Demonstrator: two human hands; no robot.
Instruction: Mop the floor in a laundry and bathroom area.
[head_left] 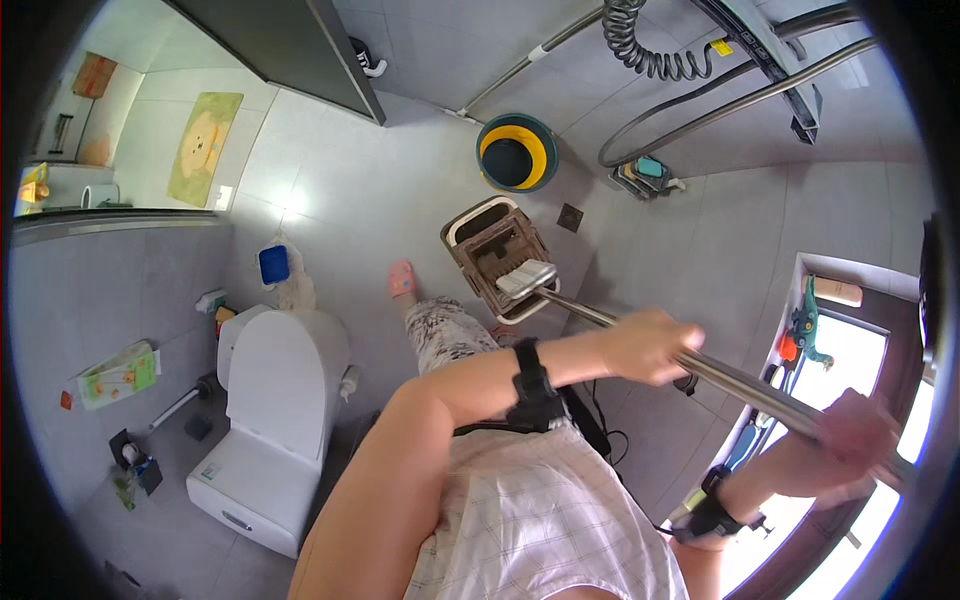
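Note:
A mop with a long metal pole slants across the right half of the view. Its white mop head rests at or over the brown bucket with a pale rim; contact with the bucket cannot be made out. My left hand is closed around the middle of the pole. Higher up the pole, my right hand grips it too, slightly blurred by motion. Both wrists wear black straps.
Behind the brown bucket stands a yellow and dark-green tub. A white toilet is at left, beside a blue dustpan. Metal rails and a coiled hose line the far right wall. A windowsill holds a toy dinosaur.

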